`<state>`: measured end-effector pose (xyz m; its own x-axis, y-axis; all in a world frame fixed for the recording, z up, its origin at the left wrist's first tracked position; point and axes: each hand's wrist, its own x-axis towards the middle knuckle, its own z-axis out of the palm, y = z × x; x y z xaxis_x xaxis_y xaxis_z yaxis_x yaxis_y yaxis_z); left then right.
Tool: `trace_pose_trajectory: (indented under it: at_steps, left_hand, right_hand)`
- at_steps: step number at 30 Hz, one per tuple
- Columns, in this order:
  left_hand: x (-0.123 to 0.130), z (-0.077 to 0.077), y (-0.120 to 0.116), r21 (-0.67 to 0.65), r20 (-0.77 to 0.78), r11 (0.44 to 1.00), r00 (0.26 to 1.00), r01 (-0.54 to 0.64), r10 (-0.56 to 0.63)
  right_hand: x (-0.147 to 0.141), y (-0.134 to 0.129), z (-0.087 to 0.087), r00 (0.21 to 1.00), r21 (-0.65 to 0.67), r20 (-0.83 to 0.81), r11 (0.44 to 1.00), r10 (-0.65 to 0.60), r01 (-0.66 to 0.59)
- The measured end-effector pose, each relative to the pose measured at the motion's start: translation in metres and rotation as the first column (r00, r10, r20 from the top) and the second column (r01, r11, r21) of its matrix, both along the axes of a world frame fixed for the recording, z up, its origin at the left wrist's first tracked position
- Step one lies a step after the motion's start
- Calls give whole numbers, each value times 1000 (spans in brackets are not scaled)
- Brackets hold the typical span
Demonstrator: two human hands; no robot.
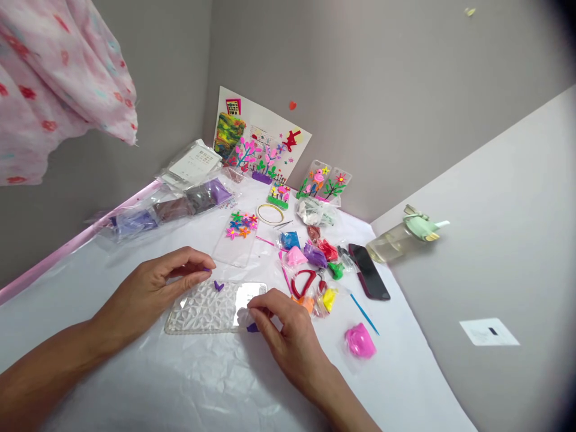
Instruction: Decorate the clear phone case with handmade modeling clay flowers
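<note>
A clear textured phone case (202, 312) lies flat on the white-covered table, with a small purple clay piece (218, 286) on its upper part. My left hand (173, 276) is over the case's upper left corner, thumb and forefinger pinching a tiny bit of purple clay (206, 270). At the case's right end is my right hand (283, 330), its fingers pressed together; what they hold, if anything, is hidden. A larger purple clay lump (252, 327) shows beside those fingertips, partly in a clear wrapper.
Behind the case lies another clear case with clay flowers (234, 252). Several wrapped clay lumps (315, 255), red-handled scissors (302, 284), a blue tool (365, 315), pink clay (360, 341) and a phone (369, 273) are to the right. Decorated cases (315, 180) lean on the wall.
</note>
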<state>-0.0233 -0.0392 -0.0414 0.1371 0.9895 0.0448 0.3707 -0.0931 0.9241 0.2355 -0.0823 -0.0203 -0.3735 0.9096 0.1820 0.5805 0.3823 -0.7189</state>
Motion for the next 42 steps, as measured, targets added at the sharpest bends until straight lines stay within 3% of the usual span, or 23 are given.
trace_pose_trajectory:
  at_steps: [13,22,27,34,42]
  left_hand:
    - [-4,6,-4,45,-159,999,987,2,5]
    - [-1,-2,1,72,-35,996,998,-56,58]
    - [-1,1,-2,65,-56,995,996,-72,76]
    - [-3,2,-3,50,-130,999,992,-2,8]
    - [-2,-7,1,69,-1,997,999,-40,40]
  right_hand:
    - [2,-1,1,1000,-19,13,1000,-15,15]
    - [2,0,0,1000,-12,19,1000,-10,11]
    - [1,-1,0,1000,-26,17,1000,-6,7]
    - [1,-2,0,1000,-37,7,999,-9,9]
    - [1,-1,-1,1000,-57,0,998,-6,6]
